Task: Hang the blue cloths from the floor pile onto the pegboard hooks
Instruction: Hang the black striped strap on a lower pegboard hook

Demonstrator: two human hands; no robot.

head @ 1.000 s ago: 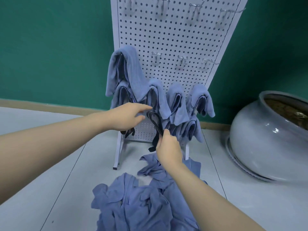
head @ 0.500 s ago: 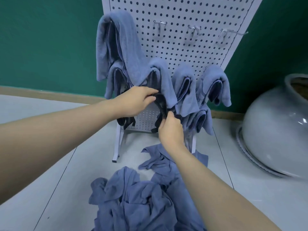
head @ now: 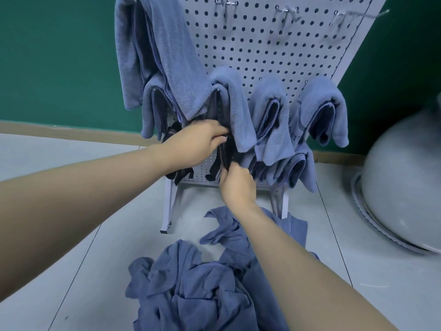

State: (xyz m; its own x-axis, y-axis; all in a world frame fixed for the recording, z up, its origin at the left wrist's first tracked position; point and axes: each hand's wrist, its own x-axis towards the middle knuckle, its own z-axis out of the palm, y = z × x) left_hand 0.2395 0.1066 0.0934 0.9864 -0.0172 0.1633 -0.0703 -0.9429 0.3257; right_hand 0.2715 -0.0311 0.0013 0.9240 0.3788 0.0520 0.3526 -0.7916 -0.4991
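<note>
Here, at the far left, the green wall met a brown skirting strip above the pale tiled floor. The left hand reached in from that side, its fingers curled and tucked under the hem of a hanging blue cloth, gripping a dark cloth at its upper part. Just below and to the right, the right hand had its fingers bunched and pinched the lower part of the same dark cloth, against the foot of the white pegboard. Several hung blue cloths draped from the board's lower hooks, with one long one at its upper left, while three bare metal hooks stuck out along the top row. More dark cloths dangled behind the left hand. On the floor in front of the board's legs lay the floor pile of crumpled blue cloths, partly under the right forearm. Farther right stood a large grey ceramic pot on a ribbed saucer, well apart from the pile.
</note>
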